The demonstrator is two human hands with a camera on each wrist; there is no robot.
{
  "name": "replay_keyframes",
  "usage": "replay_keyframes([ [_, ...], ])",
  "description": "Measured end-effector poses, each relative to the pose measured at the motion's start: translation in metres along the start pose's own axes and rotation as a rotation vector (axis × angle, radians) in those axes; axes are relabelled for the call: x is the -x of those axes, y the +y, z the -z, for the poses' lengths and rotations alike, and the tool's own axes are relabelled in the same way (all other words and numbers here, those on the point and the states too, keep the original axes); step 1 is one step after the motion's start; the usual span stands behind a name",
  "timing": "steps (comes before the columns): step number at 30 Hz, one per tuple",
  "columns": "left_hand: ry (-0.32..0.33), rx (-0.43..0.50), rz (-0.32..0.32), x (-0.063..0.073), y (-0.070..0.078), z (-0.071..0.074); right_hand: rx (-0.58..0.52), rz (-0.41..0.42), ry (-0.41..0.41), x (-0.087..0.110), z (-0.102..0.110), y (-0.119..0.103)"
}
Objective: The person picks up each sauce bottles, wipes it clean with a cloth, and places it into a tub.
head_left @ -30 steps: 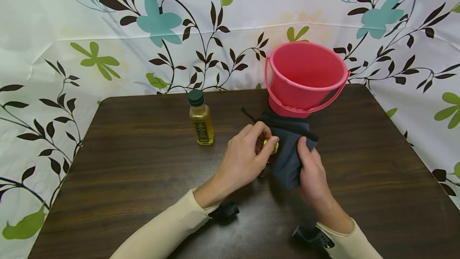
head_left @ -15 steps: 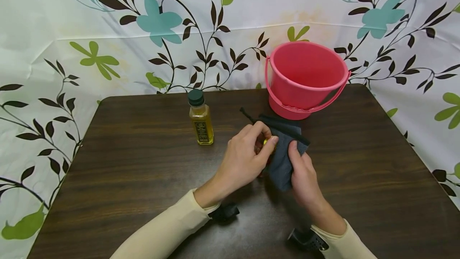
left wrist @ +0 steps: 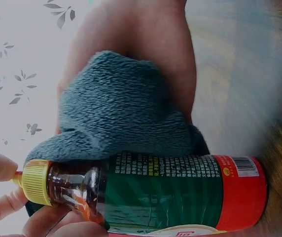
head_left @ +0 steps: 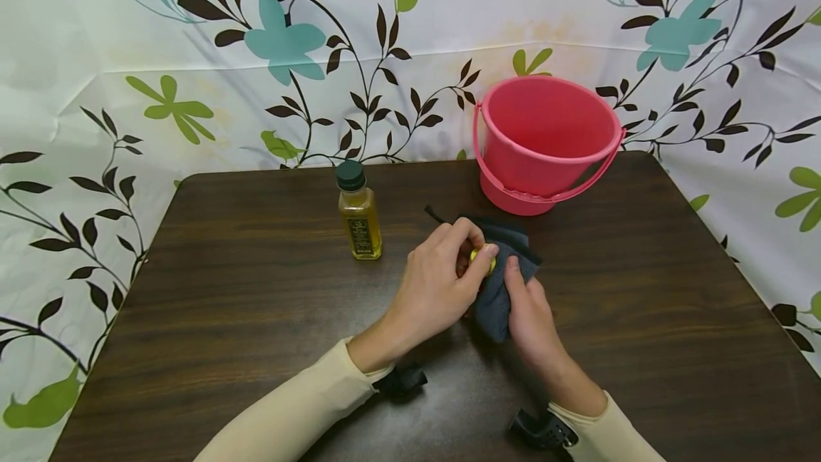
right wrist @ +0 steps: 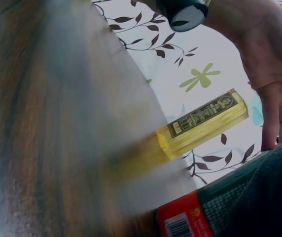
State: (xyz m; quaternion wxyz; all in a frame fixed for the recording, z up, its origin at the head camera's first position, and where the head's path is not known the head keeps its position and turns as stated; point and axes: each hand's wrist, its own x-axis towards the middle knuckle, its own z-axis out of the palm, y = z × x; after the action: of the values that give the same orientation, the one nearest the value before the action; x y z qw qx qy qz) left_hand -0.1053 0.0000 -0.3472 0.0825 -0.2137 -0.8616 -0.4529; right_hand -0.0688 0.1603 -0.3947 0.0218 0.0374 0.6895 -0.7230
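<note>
Apparently, wiping was underway: the left hand (head_left: 436, 275) pinched the green-labelled bottle (left wrist: 163, 200) around its yellow cap (left wrist: 37, 182), the right hand (head_left: 534, 318) clasped the cloth (left wrist: 116, 106), and the next stroke called for steadiness.

In the head view, the left hand (head_left: 430, 284) and the cloth (head_left: 492, 309) are blocking most of the green-and-red bottle (left wrist: 160, 197), so good luck seeing its label there. Same deal with the right hand (head_left: 532, 316), fingers mostly hidden by the cloth. Both sleeves (head_left: 291, 405) run off the bottom edge. Left wrist view chops the left hand at lower left. Right wrist view smears the oil bottle's (right wrist: 207, 123) left end into yellow mush.
</note>
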Motion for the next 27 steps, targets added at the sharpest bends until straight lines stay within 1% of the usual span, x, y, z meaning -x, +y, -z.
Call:
replay_keyframes([
  [4, -0.006, 0.003, 0.004, 0.0, 0.001, 0.0, 0.005, -0.032, -0.009, -0.002, 0.003, 0.005],
  [10, -0.029, 0.015, 0.028, 0.0, 0.002, 0.0, 0.028, -0.084, -0.036, -0.004, 0.01, 0.01],
  [14, -0.041, 0.02, 0.042, -0.001, 0.002, 0.001, 0.056, -0.113, -0.03, -0.006, 0.014, 0.018],
  [19, -0.052, 0.014, 0.049, -0.001, 0.003, 0.001, 0.129, -0.148, -0.009, -0.006, 0.017, 0.025],
  [23, -0.048, 0.006, 0.044, -0.001, 0.003, 0.001, 0.238, -0.128, 0.011, -0.007, 0.019, 0.028],
  [27, -0.042, 0.005, 0.038, -0.001, 0.002, 0.001, 0.346, -0.063, 0.015, -0.008, 0.023, 0.034],
])
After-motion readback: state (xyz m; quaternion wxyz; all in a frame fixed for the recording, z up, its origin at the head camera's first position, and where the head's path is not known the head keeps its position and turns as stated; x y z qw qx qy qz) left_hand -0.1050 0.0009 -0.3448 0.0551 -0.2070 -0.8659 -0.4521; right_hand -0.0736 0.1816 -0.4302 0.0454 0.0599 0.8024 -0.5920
